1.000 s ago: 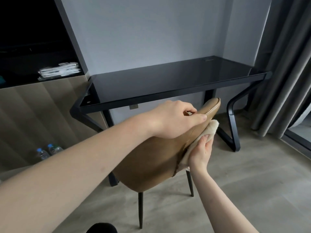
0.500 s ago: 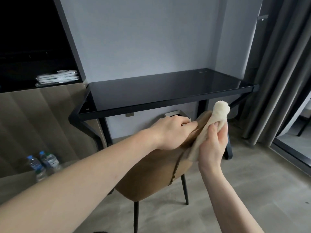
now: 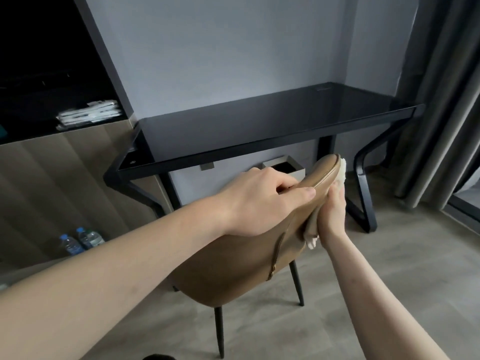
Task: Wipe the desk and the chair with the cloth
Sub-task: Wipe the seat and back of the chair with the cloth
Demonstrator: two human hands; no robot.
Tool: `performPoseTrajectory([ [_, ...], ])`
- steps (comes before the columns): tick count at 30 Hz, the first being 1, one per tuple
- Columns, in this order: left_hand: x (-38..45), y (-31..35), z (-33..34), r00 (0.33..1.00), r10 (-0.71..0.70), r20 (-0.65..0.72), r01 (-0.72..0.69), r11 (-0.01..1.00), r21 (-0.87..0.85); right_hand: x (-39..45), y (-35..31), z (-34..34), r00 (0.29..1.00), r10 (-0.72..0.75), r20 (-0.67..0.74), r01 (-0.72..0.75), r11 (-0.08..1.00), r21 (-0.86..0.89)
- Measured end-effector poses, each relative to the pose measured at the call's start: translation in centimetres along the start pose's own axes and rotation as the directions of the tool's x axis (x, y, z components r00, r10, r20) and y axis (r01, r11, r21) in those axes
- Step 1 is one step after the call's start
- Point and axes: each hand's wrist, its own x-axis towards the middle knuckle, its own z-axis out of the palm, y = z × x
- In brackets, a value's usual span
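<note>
A tan leather chair point(image 3: 233, 268) on thin black legs stands in front of a black glass-topped desk point(image 3: 259, 126). My left hand point(image 3: 262, 201) grips the top edge of the chair's backrest, fingers curled over it. My right hand point(image 3: 331, 214) presses a cream cloth point(image 3: 419, 172) flat against the right side of the backrest. The cloth shows above my fingertips and below my palm; the rest is hidden under my hand.
A white square bin point(image 3: 283, 166) sits under the desk. Two water bottles point(image 3: 80, 240) stand on the floor at the left, by a wood-panelled cabinet point(image 3: 52, 190) with folded white items point(image 3: 89, 115) on its shelf. Grey curtains point(image 3: 441, 100) hang at the right.
My right hand has slid the cloth back down the side of the backrest after reaching its top corner. My left hand keeps its hold on the top edge.
</note>
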Motion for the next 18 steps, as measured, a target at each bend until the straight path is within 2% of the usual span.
performPoseTrajectory([
  [4, 0.4, -0.4, 0.3, 0.999, 0.012, 0.034, -0.011, 0.999, -0.030, 1.1, 6.2, 0.0, 0.979, 0.202, -0.029, -0.203, 0.979, -0.029],
  [9, 1.6, -1.0, -0.1, 0.998, 0.014, 0.055, -0.011, 0.998, -0.059, 2.4, 8.9, 0.0, 0.935, 0.349, -0.052, -0.351, 0.936, -0.021],
  [14, 2.6, -1.5, -0.6, 0.999, 0.017, 0.047, -0.016, 1.000, -0.014, 0.2, 4.9, 1.4, 0.940, 0.337, -0.054, -0.329, 0.936, 0.123],
  [18, 2.6, -1.8, -1.0, 0.999, 0.012, 0.038, -0.012, 1.000, 0.001, -2.8, -0.5, 2.3, 0.986, 0.168, -0.010, -0.163, 0.966, 0.198],
])
